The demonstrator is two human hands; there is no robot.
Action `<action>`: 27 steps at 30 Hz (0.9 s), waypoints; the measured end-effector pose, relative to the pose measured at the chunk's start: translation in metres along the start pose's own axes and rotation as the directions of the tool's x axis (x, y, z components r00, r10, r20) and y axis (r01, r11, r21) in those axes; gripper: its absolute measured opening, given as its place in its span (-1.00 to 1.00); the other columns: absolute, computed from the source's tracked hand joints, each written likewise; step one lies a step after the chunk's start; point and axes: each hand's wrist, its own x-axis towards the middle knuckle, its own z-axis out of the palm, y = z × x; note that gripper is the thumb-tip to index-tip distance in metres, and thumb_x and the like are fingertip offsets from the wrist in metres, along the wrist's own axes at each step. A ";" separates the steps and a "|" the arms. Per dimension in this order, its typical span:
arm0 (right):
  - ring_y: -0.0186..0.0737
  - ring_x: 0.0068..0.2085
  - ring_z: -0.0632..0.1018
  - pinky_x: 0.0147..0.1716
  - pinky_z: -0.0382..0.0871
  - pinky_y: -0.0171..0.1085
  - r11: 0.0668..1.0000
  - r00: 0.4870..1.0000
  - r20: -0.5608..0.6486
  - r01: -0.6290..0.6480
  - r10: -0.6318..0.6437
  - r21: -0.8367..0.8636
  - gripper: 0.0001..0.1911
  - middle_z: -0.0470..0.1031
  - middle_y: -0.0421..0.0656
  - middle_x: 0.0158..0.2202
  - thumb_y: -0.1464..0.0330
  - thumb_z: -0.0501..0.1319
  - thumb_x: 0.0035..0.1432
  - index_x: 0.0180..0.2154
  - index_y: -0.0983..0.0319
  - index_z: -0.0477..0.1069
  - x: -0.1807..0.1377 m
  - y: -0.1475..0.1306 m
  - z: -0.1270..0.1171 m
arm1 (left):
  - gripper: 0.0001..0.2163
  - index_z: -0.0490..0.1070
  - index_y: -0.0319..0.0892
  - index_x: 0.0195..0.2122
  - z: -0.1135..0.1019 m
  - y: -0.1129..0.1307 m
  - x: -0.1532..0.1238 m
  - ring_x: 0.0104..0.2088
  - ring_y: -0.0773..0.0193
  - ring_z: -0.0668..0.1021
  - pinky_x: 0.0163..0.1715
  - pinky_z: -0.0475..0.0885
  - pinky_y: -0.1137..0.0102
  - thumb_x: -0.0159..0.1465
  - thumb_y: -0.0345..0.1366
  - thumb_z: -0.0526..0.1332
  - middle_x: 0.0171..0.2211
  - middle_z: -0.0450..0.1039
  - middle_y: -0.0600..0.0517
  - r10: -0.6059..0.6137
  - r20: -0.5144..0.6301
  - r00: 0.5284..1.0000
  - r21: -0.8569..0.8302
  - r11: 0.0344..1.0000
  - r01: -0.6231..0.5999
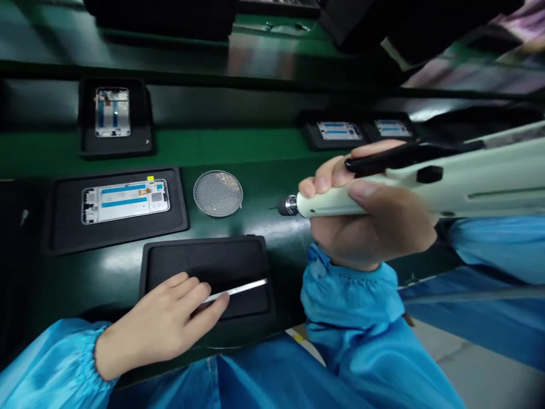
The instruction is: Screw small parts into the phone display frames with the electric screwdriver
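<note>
Between thumb and fingers, my left hand (170,318) grips a thin phone frame (247,286) seen edge-on, tilted above a black tray (204,255) near the bench's front edge. My right hand (370,221) is wrapped round a pale green electric screwdriver (451,182) with a black lever. Its dark bit points left, over the bench and clear of the parts. Left of that bit lies a round perforated screw dish (218,193), with small screws gathered at its upper right. Another phone frame (128,201) with blue strips rests in the black tray (63,221) farther left.
At the back left, a black tray (87,142) holds a phone frame (113,112). Two more trayed frames, one of them a phone frame (339,130), sit at the back right. Dark bulky shapes stand along the far side. A blue sleeve (498,244) shows at right.
</note>
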 end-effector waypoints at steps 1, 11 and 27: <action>-0.36 -0.60 0.33 -0.61 0.20 -0.29 1.000 1.000 0.016 0.004 -0.004 0.001 -0.80 0.24 -0.35 -0.67 0.42 0.19 -0.34 -0.49 0.19 0.41 0.000 -0.001 0.000 | -0.69 0.36 -0.35 0.07 0.000 0.000 0.000 -0.37 0.18 0.43 -0.38 0.43 0.26 0.31 -0.57 0.10 -0.32 0.42 -0.10 -0.001 0.014 1.000 -0.013 1.000 0.001; -0.33 -0.60 0.37 -0.64 0.23 -0.25 0.998 0.996 0.085 0.027 -0.032 0.057 -0.81 0.28 -0.29 -0.64 0.43 0.24 -0.33 -0.49 0.22 0.46 0.001 0.004 -0.002 | -0.71 0.37 -0.36 0.06 -0.001 0.001 0.003 -0.38 0.20 0.43 -0.38 0.44 0.26 0.34 -0.55 0.05 -0.34 0.42 -0.09 0.010 0.031 0.999 -0.108 0.994 -0.006; -0.34 -0.60 0.35 -0.59 0.16 -0.24 0.999 0.997 0.070 -0.034 0.032 0.026 -0.78 0.24 -0.31 -0.66 0.46 0.22 -0.34 -0.47 0.21 0.42 -0.001 0.001 -0.002 | -0.75 0.37 -0.23 0.05 -0.007 -0.020 0.002 -0.35 0.27 0.59 -0.42 0.51 0.44 0.39 -0.28 0.10 -0.27 0.55 -0.05 -0.415 0.529 0.741 -0.817 -0.013 0.576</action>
